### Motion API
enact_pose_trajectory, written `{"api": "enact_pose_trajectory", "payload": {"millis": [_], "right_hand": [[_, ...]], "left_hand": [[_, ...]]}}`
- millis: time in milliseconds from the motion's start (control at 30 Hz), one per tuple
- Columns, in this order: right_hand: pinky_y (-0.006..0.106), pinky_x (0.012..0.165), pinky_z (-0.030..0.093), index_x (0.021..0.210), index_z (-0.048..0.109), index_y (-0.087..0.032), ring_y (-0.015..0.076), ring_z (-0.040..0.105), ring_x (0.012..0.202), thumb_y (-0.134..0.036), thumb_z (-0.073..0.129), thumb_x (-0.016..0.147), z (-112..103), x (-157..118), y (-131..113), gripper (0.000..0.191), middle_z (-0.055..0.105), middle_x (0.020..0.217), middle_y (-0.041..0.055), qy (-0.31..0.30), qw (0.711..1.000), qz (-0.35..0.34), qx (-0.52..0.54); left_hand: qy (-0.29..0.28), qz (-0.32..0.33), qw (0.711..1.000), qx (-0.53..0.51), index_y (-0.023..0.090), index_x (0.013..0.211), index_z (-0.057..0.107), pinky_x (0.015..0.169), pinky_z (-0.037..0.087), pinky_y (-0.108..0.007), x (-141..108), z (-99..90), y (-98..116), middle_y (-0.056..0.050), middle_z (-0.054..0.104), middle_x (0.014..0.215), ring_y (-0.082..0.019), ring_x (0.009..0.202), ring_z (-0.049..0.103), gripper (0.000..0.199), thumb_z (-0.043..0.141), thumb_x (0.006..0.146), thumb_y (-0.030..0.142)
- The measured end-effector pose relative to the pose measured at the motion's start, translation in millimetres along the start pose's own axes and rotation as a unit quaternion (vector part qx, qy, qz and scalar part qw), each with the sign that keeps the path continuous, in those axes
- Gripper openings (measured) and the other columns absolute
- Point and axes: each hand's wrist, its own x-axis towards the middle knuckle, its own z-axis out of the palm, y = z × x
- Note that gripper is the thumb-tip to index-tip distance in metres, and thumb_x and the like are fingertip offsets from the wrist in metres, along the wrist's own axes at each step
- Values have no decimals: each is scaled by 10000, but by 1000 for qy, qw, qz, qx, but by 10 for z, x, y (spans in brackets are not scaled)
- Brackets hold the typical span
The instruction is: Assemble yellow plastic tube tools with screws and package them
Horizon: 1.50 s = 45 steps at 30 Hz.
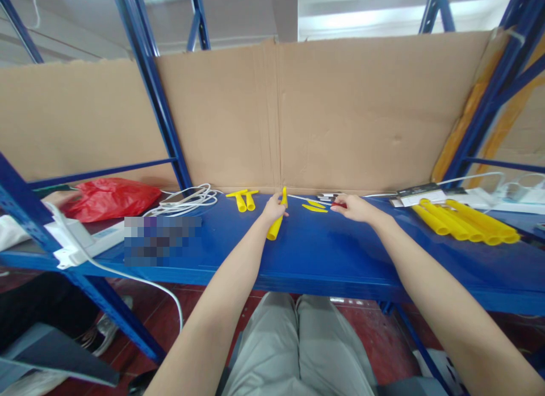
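My left hand (275,207) is closed around a yellow tube (275,229), which stands tilted on the blue shelf with a thin yellow piece (285,195) at its upper end. My right hand (355,207) is at the back of the shelf, its fingers closed on a small red object (338,204) whose kind I cannot make out. Between the hands lie flat yellow strips (315,207). Small black and white items (328,197) lie just behind the right fingertips. Left of my left hand are two short yellow tubes (241,203) with crosswise yellow pieces at their far ends.
Several yellow tubes (466,223) lie side by side at the right, by dark printed packaging (419,193). On the left are a coiled white cable (191,200), a red plastic bag (113,198) and a white power strip (96,243). A cardboard wall (361,112) closes the back.
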Motion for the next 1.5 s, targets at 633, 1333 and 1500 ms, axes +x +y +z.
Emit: {"api": "enact_pose_trajectory", "payload": {"millis": [633,1333,1500], "right_hand": [[246,587,385,888,585,-176,177,601,690,-293,622,780,32,-18,-53,164,689,846,82,33,999,12,-24],[295,667,438,876,666,-165,208,628,744,-305,428,895,158,45,-53,277,711,888,110,-34,999,-13,-2],[262,619,423,929,578,-175,183,607,715,-305,585,803,178,27,-22,181,682,885,94,27,1000,3,2]], "left_hand": [[6,6,1000,8,136,1339,392,428,406,-158,23,-9,-28,-140,623,1154,-57,478,594,519,451,841,1],[31,8,998,45,152,1332,411,493,447,-152,61,-31,-51,-105,650,1065,-75,547,628,531,459,821,15],[34,11,998,50,148,1328,433,503,449,-159,65,-28,-56,-101,653,1044,-69,521,618,525,456,822,10]]}}
